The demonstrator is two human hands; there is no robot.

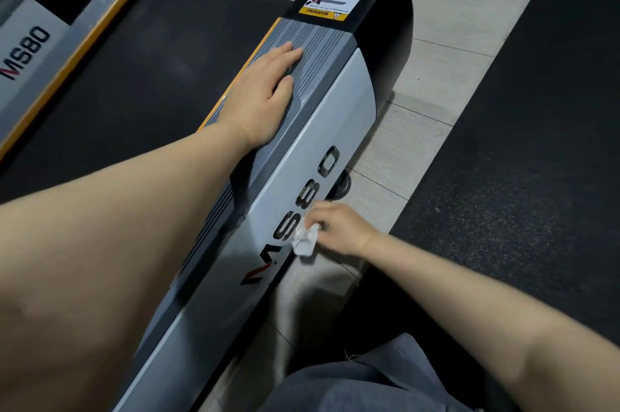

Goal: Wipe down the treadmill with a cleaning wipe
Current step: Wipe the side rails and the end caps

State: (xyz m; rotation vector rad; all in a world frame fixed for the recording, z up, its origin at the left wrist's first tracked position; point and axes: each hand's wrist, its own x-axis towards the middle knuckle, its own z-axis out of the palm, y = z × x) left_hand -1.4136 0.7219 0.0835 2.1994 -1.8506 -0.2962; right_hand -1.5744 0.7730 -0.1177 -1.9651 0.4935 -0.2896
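We see the treadmill (322,129) running lengthwise from near our body up and away, its black end cap (379,19) pointing off beyond both hands. Our left hand (265,96) lies flat and open on the ribbed grey side rail (318,42), holding nothing. Our right hand (339,230), just below it, pinches a crumpled white cleaning wipe (305,240) against the pale side panel (339,116) by the lettering.

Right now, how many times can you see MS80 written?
2. One MS80 logo runs along the near treadmill's light side panel, by the right hand holding the wipe. Another is far left. More may be hidden.
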